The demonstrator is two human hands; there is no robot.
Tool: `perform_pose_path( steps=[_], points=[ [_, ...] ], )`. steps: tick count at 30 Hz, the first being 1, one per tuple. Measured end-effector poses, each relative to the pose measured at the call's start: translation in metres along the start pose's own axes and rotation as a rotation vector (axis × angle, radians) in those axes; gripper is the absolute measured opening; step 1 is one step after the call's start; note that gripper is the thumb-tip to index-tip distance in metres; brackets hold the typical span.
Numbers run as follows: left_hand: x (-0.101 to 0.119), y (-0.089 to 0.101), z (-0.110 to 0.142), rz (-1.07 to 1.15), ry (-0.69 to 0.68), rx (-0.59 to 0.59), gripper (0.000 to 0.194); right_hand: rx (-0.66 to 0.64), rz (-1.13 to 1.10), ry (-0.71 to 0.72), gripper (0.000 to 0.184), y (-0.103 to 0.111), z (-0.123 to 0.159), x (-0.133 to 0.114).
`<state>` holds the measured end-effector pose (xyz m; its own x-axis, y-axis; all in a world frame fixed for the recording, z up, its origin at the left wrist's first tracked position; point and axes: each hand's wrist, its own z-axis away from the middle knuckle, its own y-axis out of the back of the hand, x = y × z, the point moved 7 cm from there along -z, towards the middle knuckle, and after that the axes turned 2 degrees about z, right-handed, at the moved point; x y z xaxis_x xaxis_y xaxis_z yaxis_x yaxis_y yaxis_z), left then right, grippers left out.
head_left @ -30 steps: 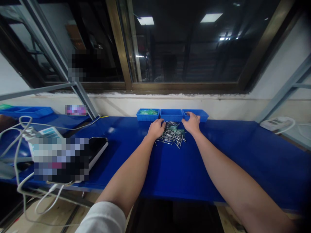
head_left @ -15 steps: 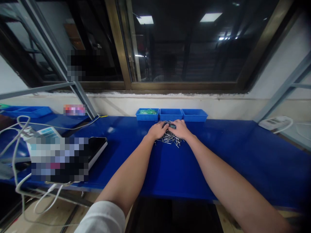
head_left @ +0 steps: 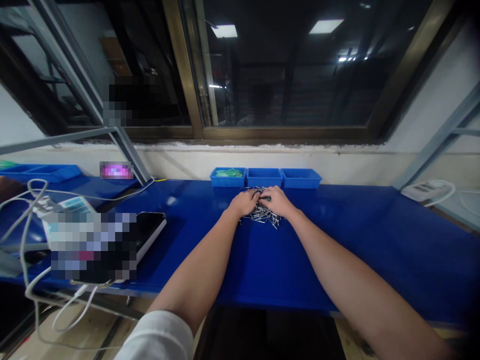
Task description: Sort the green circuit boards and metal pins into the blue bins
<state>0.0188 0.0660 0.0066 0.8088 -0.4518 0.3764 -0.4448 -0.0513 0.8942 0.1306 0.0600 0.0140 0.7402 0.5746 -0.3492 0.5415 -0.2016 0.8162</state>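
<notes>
A pile of small silvery metal pins point(head_left: 262, 215) lies on the blue table point(head_left: 270, 250), just in front of three small blue bins point(head_left: 264, 177). My left hand point(head_left: 244, 202) rests on the pile's left side with its fingers curled into the pins. My right hand point(head_left: 275, 200) lies on the right side, fingers bent down and touching the left hand's fingertips over the pile. What either hand pinches is hidden. The left bin point(head_left: 228, 176) holds green parts.
A dark flat device point(head_left: 150, 227) and white cables point(head_left: 33, 235) lie at the table's left. A white power strip point(head_left: 425, 190) sits at the far right. A long blue tray point(head_left: 41, 172) stands at the back left, below the window.
My right hand has come back from the right bin to the pile and met the left hand over the pins. The left hand has stayed on the pile.
</notes>
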Motion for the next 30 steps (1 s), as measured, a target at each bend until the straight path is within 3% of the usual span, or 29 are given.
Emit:
perform_pose_path(
  steps=[4, 12, 19, 24, 30],
  points=[
    [0.002, 0.001, 0.001, 0.009, -0.002, -0.004, 0.042, 0.006, -0.025, 0.062, 0.014, 0.002, -0.001, -0.008],
    [0.004, 0.001, 0.002, -0.041, -0.004, -0.011, 0.043, 0.02, -0.06, 0.026, 0.007, 0.001, 0.0, -0.005],
    [0.012, 0.003, 0.001, -0.047, -0.088, 0.04, 0.038, -0.002, -0.062, -0.002, 0.007, -0.003, 0.0, 0.001],
    [0.016, 0.018, 0.001, 0.065, -0.187, 0.23, 0.034, 0.1, -0.063, -0.092, 0.012, 0.007, 0.001, 0.007],
    [0.03, 0.023, 0.004, 0.09, -0.387, 0.261, 0.019, 0.241, 0.029, -0.14, 0.023, 0.016, 0.002, 0.013]
  ],
)
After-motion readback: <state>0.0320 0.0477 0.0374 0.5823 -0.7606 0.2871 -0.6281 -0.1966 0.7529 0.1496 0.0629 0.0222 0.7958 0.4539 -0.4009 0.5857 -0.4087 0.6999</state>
